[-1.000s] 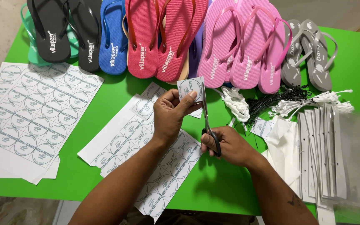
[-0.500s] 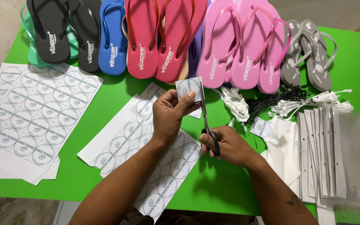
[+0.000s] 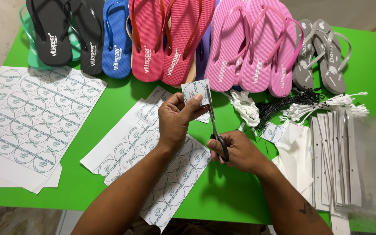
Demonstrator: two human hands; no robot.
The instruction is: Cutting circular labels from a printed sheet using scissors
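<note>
Footwear along the far edge of the green surface [image 3: 109, 182]: two black flip-flops [image 3: 51, 32], one blue flip-flop [image 3: 116, 41], two red flip-flops [image 3: 170, 43], three pink flip-flops [image 3: 257, 48] and two grey flip-flops [image 3: 323, 56]. A teal one [image 3: 30, 48] shows partly beneath the black pair; any further soles beneath the row cannot be counted.

Paper: one full sheet of round labels [image 3: 31, 122] lies at the left on a further white sheet. A second, partly cut label sheet [image 3: 153, 174] lies under the forearms. One loose round label [image 3: 273, 132] lies right of the hands. A bundle of black ties [image 3: 292, 102], a bundle of white ties [image 3: 327, 106] and a row of white card strips [image 3: 336, 156] lie at the right; the strips overlap and cannot be counted.

The left hand [image 3: 177, 119] holds a small cut label piece [image 3: 195, 92] above the surface; the thumb and fingers [image 3: 196, 104] are closed narrowly on its lower edge, the piece standing up beyond the fingertips. The right hand [image 3: 236, 152] is closed through the handles of one pair of scissors [image 3: 214, 126]. The blades point away from the person, their tips touching the piece's right edge, just beside the left fingertips.
</note>
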